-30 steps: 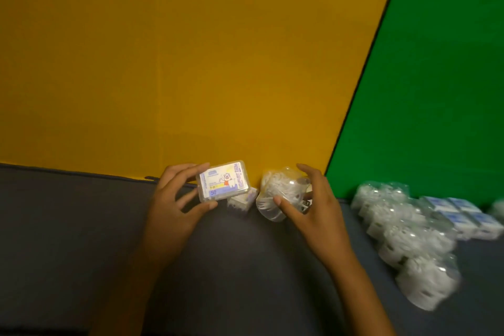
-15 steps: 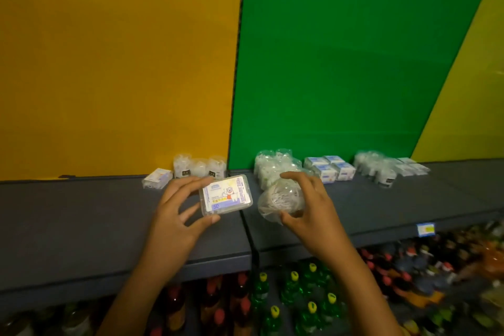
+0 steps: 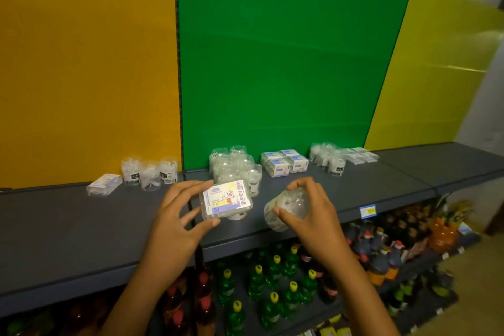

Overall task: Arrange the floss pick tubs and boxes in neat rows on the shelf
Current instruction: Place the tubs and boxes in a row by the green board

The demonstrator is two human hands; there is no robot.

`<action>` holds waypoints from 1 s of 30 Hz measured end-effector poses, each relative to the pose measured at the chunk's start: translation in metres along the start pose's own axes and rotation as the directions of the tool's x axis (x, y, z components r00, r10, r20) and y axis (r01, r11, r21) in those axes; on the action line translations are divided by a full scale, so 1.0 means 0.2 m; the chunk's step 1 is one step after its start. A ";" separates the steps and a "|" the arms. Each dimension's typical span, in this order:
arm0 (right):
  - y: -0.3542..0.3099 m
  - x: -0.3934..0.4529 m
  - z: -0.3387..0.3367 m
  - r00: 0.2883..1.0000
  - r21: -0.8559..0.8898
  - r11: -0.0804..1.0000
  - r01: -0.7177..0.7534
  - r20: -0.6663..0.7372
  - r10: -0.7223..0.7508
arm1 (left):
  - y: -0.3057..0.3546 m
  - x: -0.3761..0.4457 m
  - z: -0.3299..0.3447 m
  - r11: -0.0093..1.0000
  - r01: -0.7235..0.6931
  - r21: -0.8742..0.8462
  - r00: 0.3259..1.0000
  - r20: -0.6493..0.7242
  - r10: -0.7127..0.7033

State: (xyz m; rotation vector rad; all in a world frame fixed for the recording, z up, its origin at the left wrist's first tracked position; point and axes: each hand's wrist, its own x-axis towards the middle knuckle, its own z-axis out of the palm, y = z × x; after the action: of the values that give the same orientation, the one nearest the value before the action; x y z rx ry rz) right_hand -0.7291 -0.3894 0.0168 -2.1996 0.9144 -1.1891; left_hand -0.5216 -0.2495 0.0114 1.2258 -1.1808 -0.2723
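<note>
Left hand (image 3: 174, 226) is gripping a flat clear box (image 3: 225, 199) of floss picks, pinched by its edges between thumb below and fingers above, label face turned up toward the camera. Right hand (image 3: 313, 215) is wrapped around a round clear tub (image 3: 286, 209), which is being held tilted on its side, thumb at the near end and fingers curled over the top. Both items are being held above the front of the grey shelf (image 3: 68, 226), not yet set down.

Both are judged light, rigid thin plastic, smooth and likely a little slippery; the tub wall is expected to flex if squeezed hard, so hold is best taken around its girth, the box by its short edges.

Further back, a cluster of tubs (image 3: 231, 166) is standing just behind the box, with stacked boxes (image 3: 283, 163) beside it. Three tubs (image 3: 150, 172) and a lone box (image 3: 104, 184) are sitting to the left, loosely spaced. Bottles (image 3: 272, 281) are filling the lower shelf.
</note>
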 end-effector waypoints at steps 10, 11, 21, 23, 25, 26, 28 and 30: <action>0.25 0.36 0.08 0.996 -0.024 1.000 -0.004 0.090 0.006 | -0.22 0.34 0.09 1.000 -0.026 0.004 0.999 -0.040 0.026; 0.27 0.39 0.09 0.994 -0.034 0.999 0.008 0.105 -0.005 | -0.24 0.36 0.10 1.000 -0.023 0.011 0.999 -0.042 0.023; 0.44 0.60 0.23 0.918 -0.033 0.998 0.057 0.394 -0.039 | -0.30 0.42 0.12 0.988 0.047 0.147 0.991 -0.134 -0.027; 0.47 0.64 0.25 0.896 -0.014 0.997 0.073 0.439 -0.060 | -0.29 0.41 0.15 0.983 0.048 0.177 0.985 -0.172 -0.017; 0.50 0.66 0.26 0.866 -0.001 0.996 0.092 0.494 -0.080 | -0.28 0.39 0.18 0.977 0.053 0.207 0.978 -0.207 -0.009; 0.52 0.67 0.26 0.849 0.006 0.995 0.104 0.520 -0.092 | -0.28 0.37 0.20 0.974 0.058 0.221 0.975 -0.224 -0.007; 0.55 0.70 0.25 0.819 0.032 0.991 0.127 0.560 -0.123 | -0.27 0.34 0.26 0.968 0.072 0.240 0.966 -0.259 -0.008; 0.58 0.73 0.25 0.796 0.059 0.988 0.142 0.586 -0.149 | -0.25 0.32 0.31 0.963 0.096 0.252 0.955 -0.297 -0.017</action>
State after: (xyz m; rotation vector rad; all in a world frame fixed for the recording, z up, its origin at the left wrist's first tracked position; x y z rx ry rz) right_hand -0.6656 -0.5696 -0.0082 -2.4399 0.4740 -0.4855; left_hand -0.5243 -0.3506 -0.0033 1.4789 -0.9433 0.0291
